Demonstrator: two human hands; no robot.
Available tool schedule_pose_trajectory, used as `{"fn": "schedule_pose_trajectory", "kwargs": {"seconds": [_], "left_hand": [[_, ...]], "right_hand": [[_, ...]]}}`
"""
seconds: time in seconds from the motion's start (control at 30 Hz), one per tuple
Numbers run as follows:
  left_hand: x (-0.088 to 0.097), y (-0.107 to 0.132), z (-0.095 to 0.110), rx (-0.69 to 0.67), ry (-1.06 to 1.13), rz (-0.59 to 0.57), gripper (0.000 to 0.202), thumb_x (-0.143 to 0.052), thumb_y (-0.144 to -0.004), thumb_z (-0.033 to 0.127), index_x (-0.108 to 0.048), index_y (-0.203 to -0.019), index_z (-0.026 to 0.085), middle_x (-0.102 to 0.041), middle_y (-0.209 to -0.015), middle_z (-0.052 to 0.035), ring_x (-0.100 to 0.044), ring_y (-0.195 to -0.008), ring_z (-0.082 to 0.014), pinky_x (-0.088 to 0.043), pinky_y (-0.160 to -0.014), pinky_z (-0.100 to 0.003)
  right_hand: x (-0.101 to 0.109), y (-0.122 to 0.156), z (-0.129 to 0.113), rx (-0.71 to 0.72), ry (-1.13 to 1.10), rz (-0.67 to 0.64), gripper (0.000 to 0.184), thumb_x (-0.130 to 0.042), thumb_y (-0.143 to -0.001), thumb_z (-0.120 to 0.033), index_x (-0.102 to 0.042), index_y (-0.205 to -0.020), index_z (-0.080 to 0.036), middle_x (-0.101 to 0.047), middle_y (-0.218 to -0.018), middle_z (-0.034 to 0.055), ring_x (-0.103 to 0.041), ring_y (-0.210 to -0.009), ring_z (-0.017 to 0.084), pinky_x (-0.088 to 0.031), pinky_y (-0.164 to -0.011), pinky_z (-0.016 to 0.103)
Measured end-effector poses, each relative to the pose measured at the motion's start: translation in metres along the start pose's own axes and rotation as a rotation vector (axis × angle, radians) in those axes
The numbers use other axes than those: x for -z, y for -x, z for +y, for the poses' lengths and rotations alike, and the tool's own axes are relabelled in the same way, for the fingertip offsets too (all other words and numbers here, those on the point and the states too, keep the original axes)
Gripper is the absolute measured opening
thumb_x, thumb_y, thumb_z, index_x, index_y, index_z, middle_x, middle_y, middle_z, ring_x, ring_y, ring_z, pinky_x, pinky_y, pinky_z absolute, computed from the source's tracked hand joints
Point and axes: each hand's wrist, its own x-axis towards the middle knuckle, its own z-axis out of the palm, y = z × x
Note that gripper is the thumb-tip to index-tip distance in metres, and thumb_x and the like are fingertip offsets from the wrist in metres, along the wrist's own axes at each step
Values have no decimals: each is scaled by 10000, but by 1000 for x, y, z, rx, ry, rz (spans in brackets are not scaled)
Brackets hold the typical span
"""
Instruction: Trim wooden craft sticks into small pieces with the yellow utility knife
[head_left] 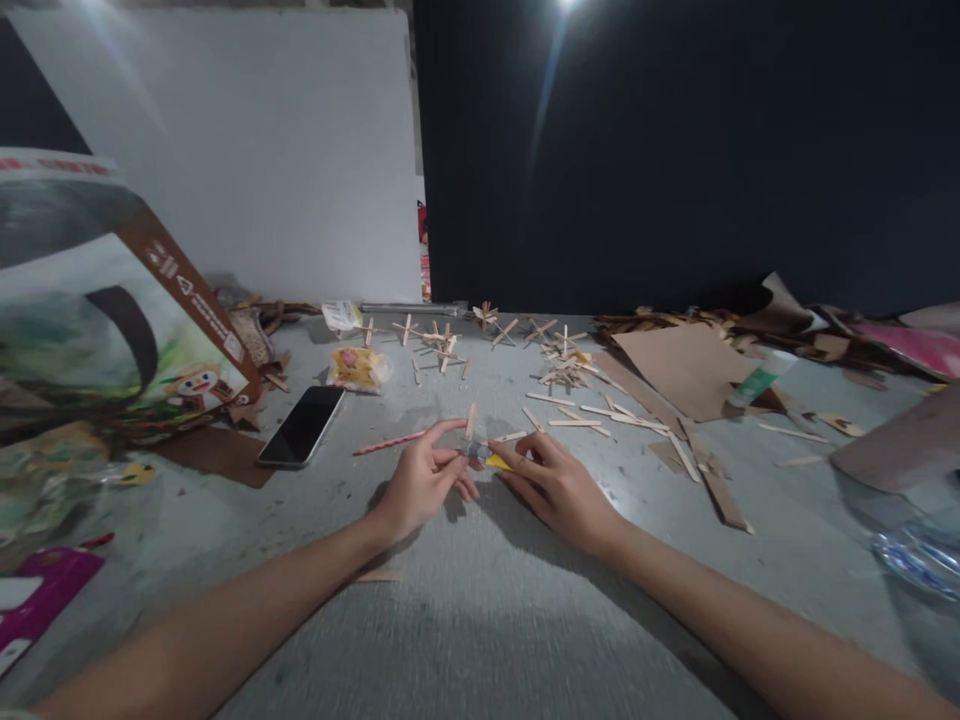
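Note:
My left hand (421,480) and my right hand (555,485) meet at the middle of a grey table (465,620). Between their fingertips sits a small yellow and grey object (487,458) that I cannot name, pinched from both sides. My left hand's fingers also pinch a short wooden stick (471,422) that stands up from them. A pink pencil (390,442) lies on the table just left of my left hand. Loose wooden sticks (577,415) lie beyond my right hand.
A black phone (302,425) lies left of the hands. A printed carton (112,310) stands at far left. Glued stick crosses (442,340) and a yellow packet (358,368) lie farther back. Brown cardboard (679,365) and scraps spread at right, with a green-capped tube (757,382).

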Motion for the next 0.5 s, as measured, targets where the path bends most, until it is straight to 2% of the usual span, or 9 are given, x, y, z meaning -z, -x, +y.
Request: {"fn": "schedule_pose_trajectory", "kwargs": {"seconds": [0.5], "left_hand": [[-1,1,0,-24,-13,31,707,-781,-859,495,-488,-1393,135,-756,-737,-31,-725,-539,-180,-573,-534,-271]], "right_hand": [[0,0,1,0,11,9,422,-492,-1093,-260,-613,-1497,-245,-634,-1026,122,-643,-900,242,-597,-767,371]]}}
